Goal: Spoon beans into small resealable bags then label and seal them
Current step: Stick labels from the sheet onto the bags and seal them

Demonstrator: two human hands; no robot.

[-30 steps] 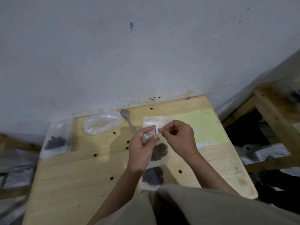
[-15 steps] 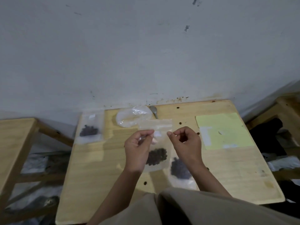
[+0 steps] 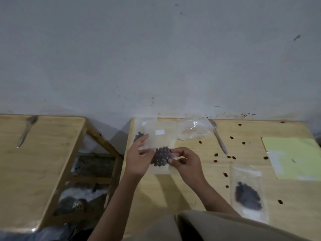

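Wooden table (image 3: 199,188) against wall. On it, far right: yellow-green sheet (image 3: 295,153). Near right: filled bean bag (image 3: 248,193). Far edge: spoon (image 3: 219,138), crumpled clear plastic (image 3: 194,130). Over its left side I hold a resealable bag of dark beans (image 3: 160,157): my left hand (image 3: 138,159) grips its left edge, my right hand (image 3: 186,161) pinches its right edge. Loose beans (image 3: 231,157) scattered.
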